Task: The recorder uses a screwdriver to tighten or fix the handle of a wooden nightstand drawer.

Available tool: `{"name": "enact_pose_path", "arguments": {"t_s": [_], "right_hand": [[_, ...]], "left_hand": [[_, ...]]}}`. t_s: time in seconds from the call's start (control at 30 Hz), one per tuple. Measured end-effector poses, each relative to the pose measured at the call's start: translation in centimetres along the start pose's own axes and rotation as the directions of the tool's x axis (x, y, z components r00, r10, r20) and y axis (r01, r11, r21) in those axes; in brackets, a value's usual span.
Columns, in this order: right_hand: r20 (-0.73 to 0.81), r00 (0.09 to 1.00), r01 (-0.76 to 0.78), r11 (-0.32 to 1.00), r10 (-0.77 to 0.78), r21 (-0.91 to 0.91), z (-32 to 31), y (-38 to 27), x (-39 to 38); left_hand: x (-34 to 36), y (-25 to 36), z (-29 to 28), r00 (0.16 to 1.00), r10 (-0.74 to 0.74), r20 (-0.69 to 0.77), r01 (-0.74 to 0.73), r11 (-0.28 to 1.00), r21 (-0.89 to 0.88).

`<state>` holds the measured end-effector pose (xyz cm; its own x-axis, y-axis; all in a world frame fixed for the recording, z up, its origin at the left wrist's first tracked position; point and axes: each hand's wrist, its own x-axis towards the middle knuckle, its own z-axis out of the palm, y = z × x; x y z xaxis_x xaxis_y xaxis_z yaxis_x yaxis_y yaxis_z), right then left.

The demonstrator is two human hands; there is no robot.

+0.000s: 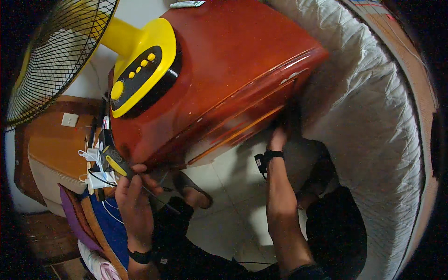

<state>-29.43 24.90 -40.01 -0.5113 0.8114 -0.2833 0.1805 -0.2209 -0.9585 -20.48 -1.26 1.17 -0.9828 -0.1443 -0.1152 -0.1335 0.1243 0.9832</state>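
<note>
My left hand (135,186) is at the near left corner of the red-brown wooden cabinet (224,46). Its fingers are closed around a screwdriver with a dark grey and yellow handle (116,162). The handle points up and left, and the thin metal shaft slants down to the right past my fingers. My right arm reaches down along the cabinet's front, and my right hand (279,136) sits low beside its right end. Shade hides those fingers, so I cannot see what they touch.
A yellow and black fan (147,70) stands on the cabinet. White plugs and cords (95,175) crowd the left side, near a purple cushion (77,221). A quilted mattress (364,116) lines the right. My feet are on the tiled floor (224,182) below.
</note>
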Motion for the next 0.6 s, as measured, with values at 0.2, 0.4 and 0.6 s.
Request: {"name": "enact_pose_path", "arguments": {"t_s": [0.2, 0.4, 0.6], "right_hand": [[0.044, 0.998, 0.035, 0.999, -0.033, -0.027, -1.0, 1.6, 0.2], [0.279, 0.941, -0.27, 0.923, 0.192, 0.275, -1.7, 1.5, 0.9], [0.332, 0.909, -0.379, 0.832, 0.252, 0.406, -1.5, 0.9, 0.9]], "left_hand": [[-0.3, 0.3, 0.7, 0.999, 0.031, 0.039, -0.031, 1.0, 0.005], [-0.4, 0.4, 0.4, 1.0, -0.002, -0.019, 0.002, 1.0, -0.006], [-0.5, 0.4, 0.7, 1.0, 0.008, 0.005, -0.008, 1.0, -0.023]]}}
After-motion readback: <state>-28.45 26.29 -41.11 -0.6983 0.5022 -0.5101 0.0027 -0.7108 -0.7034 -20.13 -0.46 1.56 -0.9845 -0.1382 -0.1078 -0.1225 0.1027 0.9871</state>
